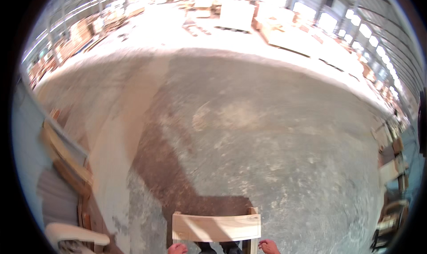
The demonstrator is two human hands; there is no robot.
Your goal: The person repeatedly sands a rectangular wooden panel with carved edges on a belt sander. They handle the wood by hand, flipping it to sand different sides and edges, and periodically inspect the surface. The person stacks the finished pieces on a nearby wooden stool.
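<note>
Low in the head view is a pale wooden chair frame (pixel 216 227), seen from above. Its wide, slightly curved top rail lies across in front of me, and an upright post shows at its right end. My left hand (pixel 178 248) is closed at the rail's lower left corner. My right hand (pixel 269 246) has its fingers curled in beside the right post. The lower edge cuts off both hands and the lower part of the frame. My dark shoes or trousers show below the rail.
Grey, dusty concrete floor (pixel 284 134) stretches ahead, with a brighter sunlit strip beyond. Wooden parts (pixel 66 151) and a curved pale piece (pixel 75 233) stand on the left. More wooden pieces (pixel 393 171) line the right. Stacks of wood (pixel 235 16) stand at the back.
</note>
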